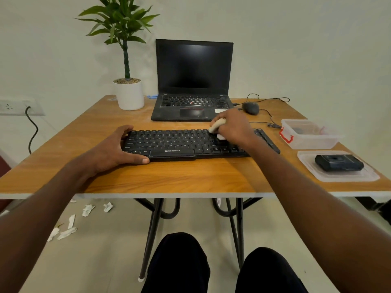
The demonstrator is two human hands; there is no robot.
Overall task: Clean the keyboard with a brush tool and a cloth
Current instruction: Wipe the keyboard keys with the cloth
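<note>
A black keyboard (179,143) lies across the middle of the wooden table (169,178). My left hand (115,148) holds its left end, fingers over the far edge and thumb along the front edge. My right hand (231,125) grips a bunched whitish cloth (215,125) and presses it on the keys near the keyboard's upper right. My right forearm covers part of the keyboard's right side. No brush tool shows.
An open black laptop (192,85) stands behind the keyboard, a potted plant (129,94) to its left, a wired mouse (250,107) to its right. At the right edge sit a clear plastic box (309,134) and a lid bearing a black device (338,162). Paper scraps (69,220) litter the floor.
</note>
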